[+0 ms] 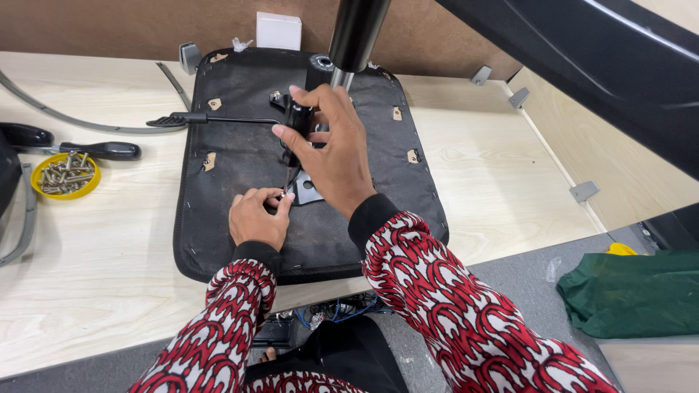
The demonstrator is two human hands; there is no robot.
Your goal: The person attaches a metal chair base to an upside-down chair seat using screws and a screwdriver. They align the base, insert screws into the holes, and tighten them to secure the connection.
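Observation:
An upturned black chair seat (240,156) lies on the pale wooden table, underside facing me. My right hand (333,154) grips the black handle of a screwdriver (297,124) held upright over the metal mechanism plate (309,193) at the seat's middle. My left hand (256,217) pinches a small screw at the screwdriver's tip, beside the plate. A black gas-lift cylinder (355,33) rises from the mechanism behind my right hand. A lever with a black paddle (175,120) sticks out to the left.
A yellow dish of several screws (64,176) sits at the left, with a black-handled tool (98,150) above it. A white box (278,30) stands at the back. A green cloth (633,291) lies at the right on the floor. A dark chair part (604,65) looms top right.

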